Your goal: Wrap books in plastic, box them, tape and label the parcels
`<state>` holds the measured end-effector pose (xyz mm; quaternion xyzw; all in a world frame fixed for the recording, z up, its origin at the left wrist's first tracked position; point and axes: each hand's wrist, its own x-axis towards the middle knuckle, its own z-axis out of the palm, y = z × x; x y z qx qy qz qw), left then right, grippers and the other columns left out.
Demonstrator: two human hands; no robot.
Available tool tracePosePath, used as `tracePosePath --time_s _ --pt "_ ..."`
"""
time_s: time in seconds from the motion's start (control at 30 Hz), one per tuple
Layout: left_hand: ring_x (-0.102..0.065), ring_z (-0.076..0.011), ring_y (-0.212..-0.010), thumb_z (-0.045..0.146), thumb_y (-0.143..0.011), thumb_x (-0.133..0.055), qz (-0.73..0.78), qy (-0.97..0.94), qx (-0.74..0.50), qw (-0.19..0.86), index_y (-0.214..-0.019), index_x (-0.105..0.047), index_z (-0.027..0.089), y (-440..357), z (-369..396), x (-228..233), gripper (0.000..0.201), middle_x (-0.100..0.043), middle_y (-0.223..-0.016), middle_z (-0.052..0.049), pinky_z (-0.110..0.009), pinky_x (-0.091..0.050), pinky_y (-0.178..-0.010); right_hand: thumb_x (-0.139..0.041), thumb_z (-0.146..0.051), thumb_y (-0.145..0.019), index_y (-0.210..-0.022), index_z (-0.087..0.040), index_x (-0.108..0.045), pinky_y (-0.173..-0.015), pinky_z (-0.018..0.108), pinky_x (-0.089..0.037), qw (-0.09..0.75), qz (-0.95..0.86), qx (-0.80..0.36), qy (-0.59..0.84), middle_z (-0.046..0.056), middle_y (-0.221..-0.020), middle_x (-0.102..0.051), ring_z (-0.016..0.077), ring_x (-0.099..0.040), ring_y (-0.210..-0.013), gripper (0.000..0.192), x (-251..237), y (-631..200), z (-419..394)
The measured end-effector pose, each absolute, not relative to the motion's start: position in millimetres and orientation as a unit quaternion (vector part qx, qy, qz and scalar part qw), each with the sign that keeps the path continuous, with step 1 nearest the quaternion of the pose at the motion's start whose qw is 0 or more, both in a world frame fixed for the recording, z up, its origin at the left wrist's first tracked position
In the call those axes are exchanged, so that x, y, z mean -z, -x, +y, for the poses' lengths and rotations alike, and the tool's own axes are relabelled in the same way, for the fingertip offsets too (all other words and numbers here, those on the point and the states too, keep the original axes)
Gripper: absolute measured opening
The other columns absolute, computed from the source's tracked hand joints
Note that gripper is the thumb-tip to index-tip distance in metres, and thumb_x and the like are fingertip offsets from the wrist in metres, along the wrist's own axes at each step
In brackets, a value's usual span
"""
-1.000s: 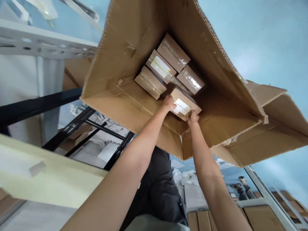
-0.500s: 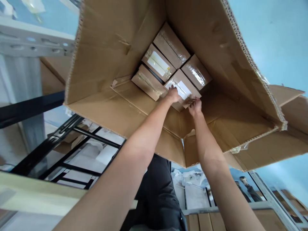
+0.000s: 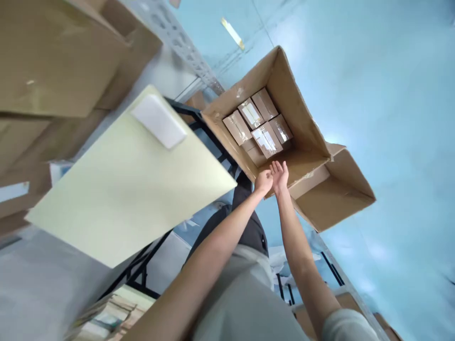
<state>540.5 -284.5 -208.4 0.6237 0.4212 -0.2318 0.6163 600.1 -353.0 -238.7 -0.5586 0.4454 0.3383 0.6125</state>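
far left of the carton [image 3: 302, 113] we get a brown stack [image 3: 53, 61], blurry. nearer left of the carton, the pale table [image 3: 124, 199]; a white block [image 3: 159, 121] lies near its edge, reason unclear to us. inside the carton we count five boxes [image 3: 237, 128] on top, one lower box [image 3: 254, 152] partly showing at the near side. they lie flat and snug, probably so nothing slides and more fits. labelled box [image 3: 267, 139] is nearest us, label up, likely for easy reading. left hand [image 3: 264, 182] at the carton's near corner, fingers curled in together; can't tell if they pinch anything. right hand [image 3: 280, 176] just beside it, palm up, fingers slightly apart, nothing seen in it. both sit there, we guess, since that's our side for reaching in. right of the carton, a second carton [image 3: 337, 199], close by, maybe kept handy. farther right, blue floor [image 3: 401, 94].
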Motion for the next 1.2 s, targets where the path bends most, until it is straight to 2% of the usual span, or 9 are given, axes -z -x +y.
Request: tracePosePath --time_s 0.13,0.23,0.33,0.47,0.6,0.77,0.87,1.0,1.2 --pt "-0.089 -0.0294 -0.128 0.008 -0.107 -0.063 0.415 -0.581 0.102 0.692 -0.113 -0.094 0.019 -491.7 -277.0 103.6 0.033 -0.093 -0.133 -0.015 -0.042 -0.067 -0.123 -0.047 -0.059 -0.12 -0.132 -0.028 -0.083 -0.143 0.049 -0.049 0.66 0.283 -0.367 0.592 0.009 -0.167 -0.077 0.0202 -0.069 -0.163 0.049 121.7 -579.7 -350.8" --pt "-0.091 -0.0291 -0.12 0.013 -0.105 -0.073 0.375 -0.559 -0.014 0.739 -0.104 -0.094 0.021 -432.6 -260.5 37.2 0.022 -0.095 -0.124 -0.012 -0.044 -0.069 -0.12 -0.052 -0.066 -0.118 -0.133 -0.031 -0.086 -0.145 0.053 -0.047 0.674 0.143 -0.397 0.606 0.006 -0.167 -0.078 0.0248 -0.067 -0.166 0.051 41.5 -542.5 -342.3" --pt "-0.091 -0.0303 -0.122 0.022 -0.102 -0.083 0.374 -0.524 -0.143 0.752 -0.103 -0.092 0.019 -345.8 -237.7 -10.7 0.01 -0.095 -0.125 -0.013 -0.046 -0.069 -0.12 -0.052 -0.072 -0.118 -0.134 -0.033 -0.088 -0.146 0.058 -0.045 0.669 0.023 -0.429 0.606 0.005 -0.166 -0.078 0.029 -0.063 -0.171 0.055 -21.1 -483.2 -326.9" --pt "-0.091 -0.0319 -0.122 0.04 -0.1 -0.088 0.439 -0.452 -0.335 0.701 -0.101 -0.089 0.02 -192.0 -221.5 -51.9 0.019 -0.095 -0.119 -0.013 -0.047 -0.07 -0.119 -0.051 -0.076 -0.117 -0.134 -0.034 -0.089 -0.146 0.062 -0.042 0.641 -0.099 -0.508 0.567 0.005 -0.166 -0.079 0.0315 -0.062 -0.173 0.059 -72.6 -375.8 -297.5" --pt "-0.093 -0.0333 -0.104 0.057 -0.101 -0.084 0.529 -0.362 -0.446 0.625 -0.102 -0.089 0.021 -40.1 -243.1 -77.6 0.036 -0.094 -0.1 -0.012 -0.047 -0.074 -0.102 -0.057 -0.085 -0.111 -0.129 -0.033 -0.089 -0.146 0.064 -0.042 0.568 -0.179 -0.61 0.523 0.009 -0.158 -0.084 0.034 -0.065 -0.169 0.063 -93.5 -259.4 -264.3" --pt "-0.094 -0.0331 -0.102 0.067 -0.099 -0.079 0.592 -0.245 -0.57 0.515 -0.121 -0.089 0.024 97.0 -301.3 -91.4 0.05 -0.095 -0.109 -0.012 -0.049 -0.074 -0.1 -0.062 -0.087 -0.106 -0.124 -0.031 -0.089 -0.148 0.065 -0.041 0.473 -0.261 -0.711 0.451 0.012 -0.148 -0.088 0.0356 -0.072 -0.162 0.064 -106.7 -128.4 -226.5" --pt "-0.093 -0.0331 -0.106 0.067 -0.097 -0.078 0.613 -0.168 -0.637 0.437 -0.126 -0.085 0.025 150.6 -334.8 -88.9 0.052 -0.095 -0.123 -0.014 -0.05 -0.073 -0.102 -0.063 -0.088 -0.105 -0.122 -0.03 -0.089 -0.148 0.065 -0.043 0.42 -0.298 -0.742 0.429 0.013 -0.145 -0.088 0.0367 -0.073 -0.16 0.066 -117.1 -64.0 -211.1" --pt "-0.093 -0.0328 -0.111 0.067 -0.096 -0.075 0.635 -0.075 -0.683 0.353 -0.126 -0.084 0.024 199.1 -361.8 -80.0 0.053 -0.094 -0.13 -0.016 -0.049 -0.073 -0.104 -0.066 -0.089 -0.104 -0.123 -0.03 -0.089 -0.149 0.062 -0.043 0.353 -0.343 -0.778 0.392 0.013 -0.142 -0.089 0.0366 -0.075 -0.158 0.066 -124.1 4.4 -196.9" --pt "-0.09 -0.0326 -0.123 0.054 -0.091 -0.08 0.671 0.014 -0.692 0.266 -0.129 -0.083 0.025 259.8 -379.5 -63.5 0.047 -0.089 -0.146 -0.016 -0.05 -0.071 -0.112 -0.074 -0.083 -0.103 -0.122 -0.027 -0.088 -0.149 0.059 -0.042 0.245 -0.414 -0.789 0.382 0.014 -0.134 -0.09 0.0353 -0.077 -0.153 0.06 -100.0 97.5 -179.8"
